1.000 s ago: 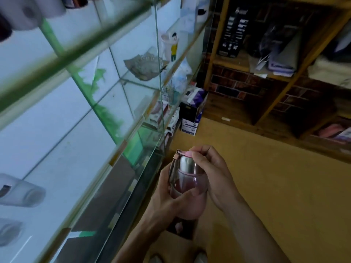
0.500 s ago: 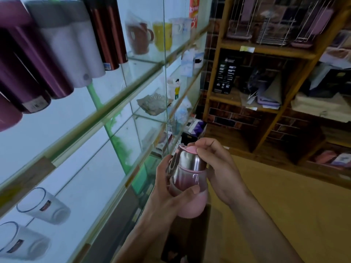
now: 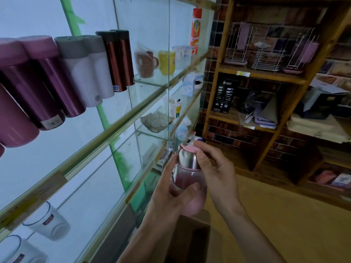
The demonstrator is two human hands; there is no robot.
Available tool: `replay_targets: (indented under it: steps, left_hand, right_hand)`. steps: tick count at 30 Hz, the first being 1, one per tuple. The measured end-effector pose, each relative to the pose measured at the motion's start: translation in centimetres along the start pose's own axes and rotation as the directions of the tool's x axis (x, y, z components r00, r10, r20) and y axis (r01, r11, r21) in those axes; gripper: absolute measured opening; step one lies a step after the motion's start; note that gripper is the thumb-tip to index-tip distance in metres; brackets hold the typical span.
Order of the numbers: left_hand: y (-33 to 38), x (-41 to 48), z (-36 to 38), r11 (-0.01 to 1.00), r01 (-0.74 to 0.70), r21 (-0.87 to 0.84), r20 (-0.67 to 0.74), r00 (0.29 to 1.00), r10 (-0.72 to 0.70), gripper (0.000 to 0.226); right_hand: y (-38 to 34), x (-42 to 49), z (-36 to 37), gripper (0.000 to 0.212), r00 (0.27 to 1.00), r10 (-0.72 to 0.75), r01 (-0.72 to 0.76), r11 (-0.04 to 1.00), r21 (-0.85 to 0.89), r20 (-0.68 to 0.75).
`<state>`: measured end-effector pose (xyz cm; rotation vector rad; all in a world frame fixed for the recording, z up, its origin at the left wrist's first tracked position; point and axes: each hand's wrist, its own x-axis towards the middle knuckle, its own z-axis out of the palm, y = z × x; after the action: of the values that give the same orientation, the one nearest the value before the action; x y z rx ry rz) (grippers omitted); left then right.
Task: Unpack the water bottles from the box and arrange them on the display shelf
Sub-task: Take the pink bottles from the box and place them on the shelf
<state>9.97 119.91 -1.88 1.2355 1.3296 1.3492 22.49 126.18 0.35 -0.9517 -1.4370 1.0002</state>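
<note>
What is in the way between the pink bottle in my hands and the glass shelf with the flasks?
Nothing visible. The pink bottle, held by the left hand and right hand, sits in open air before the glass shelf; the flasks fill its left stretch.

A shop: glass display shelves [image 3: 114,126] of stickered flasks [image 3: 38,82] and mugs [image 3: 167,61] (wooden racks [image 3: 262,74] beyond).

Left hand [image 3: 167,192] is curling round the bottle [image 3: 188,175], thumb across the front; right hand [image 3: 216,173], just beside it, is pinching the cap [image 3: 190,149], both forearms reaching forward.
</note>
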Motion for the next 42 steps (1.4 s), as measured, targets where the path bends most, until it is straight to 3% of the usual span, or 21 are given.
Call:
replay_targets:
  steps: [7, 10, 15, 20, 28, 31, 34, 39, 42]
  left_hand:
    - [-0.2, 0.3, -0.6, 1.000, -0.024, -0.011, 0.045, 0.999, 0.025, 0.081]
    - [0.2, 0.2, -1.4, 0.998, -0.038, -0.054, 0.165, 0.985, 0.047, 0.076]
    - [1.1, -0.2, -1.9, 0.993, -0.075, -0.095, 0.252, 0.963, 0.097, 0.070]
    - [1.1, -0.4, -1.9, 0.990, -0.086, -0.112, 0.221, 0.969, 0.110, 0.069]
    - [0.4, 0.0, -2.2, 0.988, -0.098, -0.118, 0.036, 0.994, 0.102, 0.071]
    - [0.4, 0.0, -2.3, 0.989, -0.100, -0.109, -0.007, 0.995, 0.100, 0.068]
    - [0.3, -0.1, -2.1, 0.990, -0.084, -0.112, -0.007, 0.996, 0.083, 0.073]
    - [0.0, -0.7, -2.2, 0.995, -0.098, -0.026, -0.004, 0.995, 0.098, 0.084]
    - [-0.6, -1.1, -2.6, 0.997, -0.073, 0.005, 0.008, 0.997, 0.073, 0.079]
  right_hand:
    - [0.5, 0.5, -0.5, 0.019, 0.998, -0.056, 0.055, 0.998, -0.028, -0.035]
    - [-0.4, 1.4, -1.5, 0.020, 0.991, -0.097, 0.099, 0.995, -0.008, 0.096]
    - [-1.3, 2.9, -2.6, 0.040, 0.929, 0.041, -0.079, 0.993, 0.088, 0.369]
    - [-1.8, 2.8, -2.5, 0.039, 0.945, 0.029, -0.052, 0.997, 0.062, 0.325]
    - [-2.6, 1.4, -2.0, 0.030, 0.985, -0.057, 0.074, 0.992, -0.100, 0.160]
    - [-2.8, 0.7, -1.6, 0.026, 0.969, -0.149, 0.179, 0.974, -0.142, 0.197]
    - [-3.1, 0.4, -1.0, 0.037, 0.957, -0.186, 0.225, 0.960, -0.165, 0.222]
    - [-3.2, 0.7, -0.5, 0.045, 0.967, -0.188, 0.211, 0.969, -0.129, 0.172]
    - [-3.1, 1.1, -0.4, 0.032, 0.965, -0.179, 0.203, 0.972, -0.118, 0.190]
